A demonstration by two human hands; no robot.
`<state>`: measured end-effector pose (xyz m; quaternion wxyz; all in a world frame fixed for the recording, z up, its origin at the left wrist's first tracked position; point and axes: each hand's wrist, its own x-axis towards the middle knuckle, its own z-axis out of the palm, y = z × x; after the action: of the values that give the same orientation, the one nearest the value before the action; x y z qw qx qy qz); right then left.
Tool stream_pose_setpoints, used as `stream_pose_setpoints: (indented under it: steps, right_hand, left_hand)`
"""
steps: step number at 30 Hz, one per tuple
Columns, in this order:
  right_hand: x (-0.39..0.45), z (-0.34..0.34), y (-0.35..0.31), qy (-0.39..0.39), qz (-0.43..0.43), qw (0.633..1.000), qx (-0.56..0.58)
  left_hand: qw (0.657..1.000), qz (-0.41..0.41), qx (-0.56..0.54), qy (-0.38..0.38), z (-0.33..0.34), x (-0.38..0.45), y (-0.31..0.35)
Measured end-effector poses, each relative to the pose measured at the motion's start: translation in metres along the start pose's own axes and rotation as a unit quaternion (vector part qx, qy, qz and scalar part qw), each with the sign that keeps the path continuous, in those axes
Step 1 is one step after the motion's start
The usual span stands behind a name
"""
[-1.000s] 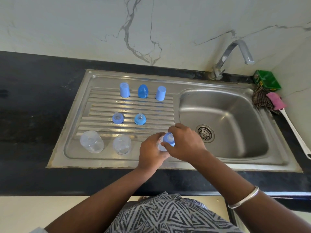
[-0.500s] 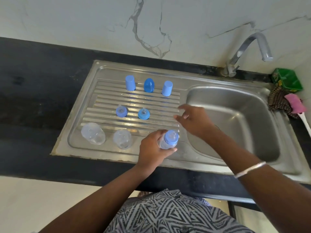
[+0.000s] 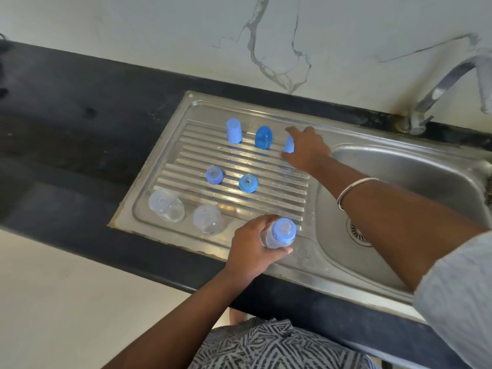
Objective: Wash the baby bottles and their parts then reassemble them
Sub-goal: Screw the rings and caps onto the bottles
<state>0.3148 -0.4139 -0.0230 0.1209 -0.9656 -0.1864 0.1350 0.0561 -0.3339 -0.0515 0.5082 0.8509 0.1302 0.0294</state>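
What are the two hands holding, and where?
Left hand grips the bottle around its clear body. Right hand closes on the blue cap, by its side.

— What sort of place does the person stand in?

— A home kitchen. A stainless steel sink [image 3: 399, 286] with a ribbed draining board [image 3: 277, 182] is set into a dark stone tabletop [image 3: 80, 129], and a curved metal tap [image 3: 436, 89] rises at the far right.

— Anything else that shows it?

— The wall [image 3: 159, 35] behind is pale with grey marble veining. Baby bottle parts stand on the draining board: blue caps [image 3: 234, 131] along the far side, clear bottles [image 3: 166, 205] at the near left.
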Motion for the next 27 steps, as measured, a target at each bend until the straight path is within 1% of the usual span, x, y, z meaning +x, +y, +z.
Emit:
stream_pose_setpoints:
  steps: [2,5,7,12,15,17,19,22,24,27]
  right_hand:
    - [0.005,0.004,0.002,-0.005,-0.014,1.0,0.0]
    - [0.006,0.004,0.008,0.009,-0.038,0.999,0.018]
    - [-0.001,0.001,0.008,0.026,-0.045,0.997,0.056]
    - [-0.053,-0.008,-0.004,0.088,-0.08,0.975,0.186]
    - [-0.095,-0.014,-0.01,0.065,-0.117,0.966,0.219]
    - [-0.123,-0.021,-0.012,0.058,-0.158,0.961,0.221]
    - [-0.148,-0.03,-0.015,0.071,-0.195,0.955,0.211]
    - [-0.183,-0.046,-0.019,0.09,-0.216,0.953,0.19]
    - [-0.201,-0.049,-0.021,0.071,-0.222,0.961,0.146]
    - [-0.217,-0.044,-0.022,0.011,-0.214,0.974,0.071]
  left_hand:
    - [1.0,-0.006,-0.003,0.007,0.001,-0.001,0.001]
    - [1.0,-0.011,-0.002,0.011,0.001,-0.002,0.002]
    - [1.0,-0.011,-0.001,0.011,0.002,-0.003,0.002]
    - [1.0,-0.01,0.004,0.01,0.001,-0.001,0.002]
    - [1.0,-0.005,0.012,0.01,-0.001,0.002,0.002]
    - [1.0,0.007,0.018,0.004,-0.001,0.003,0.001]
    - [1.0,0.016,0.016,-0.002,-0.003,0.004,0.001]
    - [0.999,0.031,-0.002,-0.012,-0.003,0.004,-0.002]
    - [0.999,0.04,-0.006,-0.011,-0.003,0.003,-0.003]
    - [0.999,0.048,-0.004,-0.009,-0.001,0.004,-0.006]
